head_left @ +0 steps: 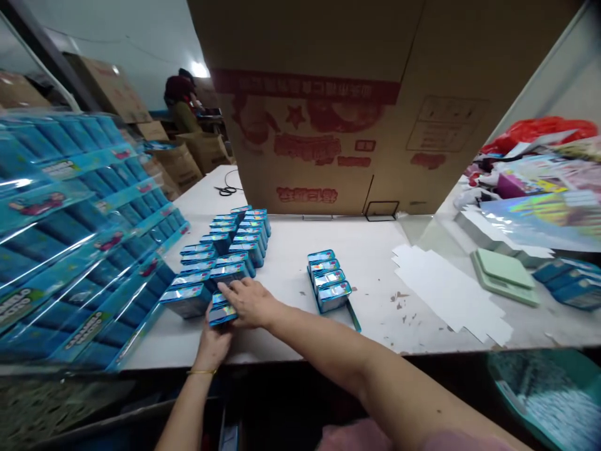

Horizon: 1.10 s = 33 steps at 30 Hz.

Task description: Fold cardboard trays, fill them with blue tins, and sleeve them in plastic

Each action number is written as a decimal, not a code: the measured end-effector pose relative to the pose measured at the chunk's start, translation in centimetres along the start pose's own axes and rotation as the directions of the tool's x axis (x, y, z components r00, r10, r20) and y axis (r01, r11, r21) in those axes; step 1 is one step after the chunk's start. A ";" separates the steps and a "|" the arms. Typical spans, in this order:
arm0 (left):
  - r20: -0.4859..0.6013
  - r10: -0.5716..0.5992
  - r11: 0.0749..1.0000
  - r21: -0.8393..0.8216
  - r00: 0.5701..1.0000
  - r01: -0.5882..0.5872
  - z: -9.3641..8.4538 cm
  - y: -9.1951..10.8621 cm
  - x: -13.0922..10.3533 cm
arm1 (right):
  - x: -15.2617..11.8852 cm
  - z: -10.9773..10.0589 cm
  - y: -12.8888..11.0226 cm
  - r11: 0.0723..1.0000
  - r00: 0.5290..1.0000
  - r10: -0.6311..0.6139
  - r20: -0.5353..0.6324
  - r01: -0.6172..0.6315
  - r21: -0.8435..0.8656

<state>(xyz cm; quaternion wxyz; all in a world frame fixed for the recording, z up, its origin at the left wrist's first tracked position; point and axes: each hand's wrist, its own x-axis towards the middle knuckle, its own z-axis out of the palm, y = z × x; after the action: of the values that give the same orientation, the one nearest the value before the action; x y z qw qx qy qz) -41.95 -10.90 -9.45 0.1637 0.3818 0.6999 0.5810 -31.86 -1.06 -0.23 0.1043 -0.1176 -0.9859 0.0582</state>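
Note:
My left hand [213, 344] grips a pair of small blue boxes [221, 314] from the near side, at the table's front edge. Across from it, my right hand [253, 304] is closed over the same boxes, its fingers on their upper right side; the palm side is hidden. Just beyond stand two rows of similar blue boxes [228, 269], packed close together with shiny tops. To the right of my hands, a shallow blue tray [353, 316] holds several such boxes [333, 294], with a bare stretch at its near end.
Stacked wrapped display packs [94, 250] rise at the left. A big cardboard carton [328, 150] stands behind the table [282, 300]. White card sheets [446, 294], a pale green scale [504, 275] and more blue boxes [570, 283] lie right. Black scissors [226, 190] rest far back; another person [181, 100] is beyond.

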 end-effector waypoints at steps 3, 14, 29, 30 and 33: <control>0.060 -0.078 0.996 -0.030 0.995 0.080 0.5 2.3 -2.3 | -2.0 -1.6 -0.7 1.000 0.999 -0.002 0.036 0.002 -0.005; 0.220 -0.019 0.997 -0.065 0.975 0.034 12.0 10.5 -15.7 | -24.3 -11.2 3.7 0.988 0.977 0.038 -0.209 -0.005 0.154; 0.155 0.009 0.996 0.091 0.988 -0.023 15.0 9.8 -15.0 | -20.2 -7.8 6.7 0.998 0.997 -0.039 -0.065 0.036 -0.042; 0.155 -0.018 0.998 0.064 0.988 0.008 14.7 9.8 -14.9 | -20.3 -7.3 6.9 0.999 0.996 -0.046 -0.079 0.045 -0.020; 0.178 -0.105 0.992 -0.045 0.978 0.115 13.9 10.3 -13.7 | -21.0 -6.4 7.4 0.997 0.987 -0.058 -0.153 0.067 0.050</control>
<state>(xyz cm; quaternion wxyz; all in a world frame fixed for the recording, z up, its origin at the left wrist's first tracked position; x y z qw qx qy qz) -20.09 -10.96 -6.51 0.2669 0.3875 0.6867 0.5542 -8.82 1.57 0.90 0.1837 -0.0878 -0.9763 0.0728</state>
